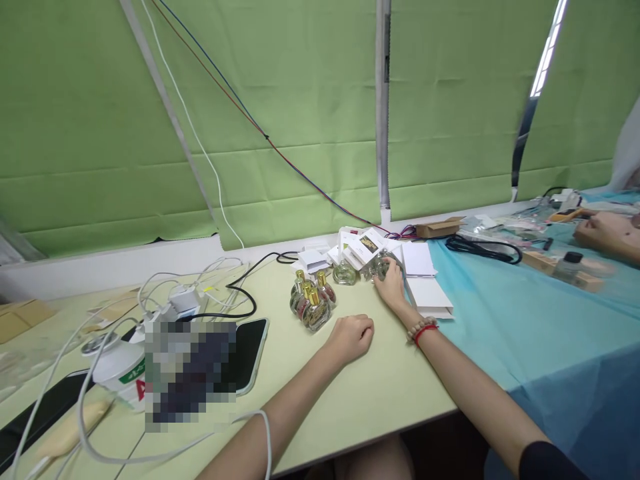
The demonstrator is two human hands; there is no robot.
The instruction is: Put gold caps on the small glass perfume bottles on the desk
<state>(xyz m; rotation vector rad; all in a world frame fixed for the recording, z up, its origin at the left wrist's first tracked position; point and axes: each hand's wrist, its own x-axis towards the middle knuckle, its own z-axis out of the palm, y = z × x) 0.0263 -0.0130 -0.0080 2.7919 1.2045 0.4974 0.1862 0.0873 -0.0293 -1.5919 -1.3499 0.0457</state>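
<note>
My left hand (351, 338) rests on the pale table as a loose fist, with nothing showing in it. Just beyond it stands a cluster of round glass perfume bottles (315, 313) with gold tops. My right hand (391, 285) reaches further back, its fingers closed around a clear glass bottle (381, 266) that they partly cover. Beside that one sits another glass bottle (345, 273) with a greenish tint. White boxes (367, 246) lie piled behind them. To the right of my right hand are more white boxes (429, 297), lying flat.
At left are tangled white cables, a phone (253, 353), a white tub (117, 367) and a blurred-out patch. A blue cloth (500, 307) covers the right side, with a coiled black cable (483, 250) and a dark-capped bottle (569, 268). Another person's hand (603, 230) is at far right.
</note>
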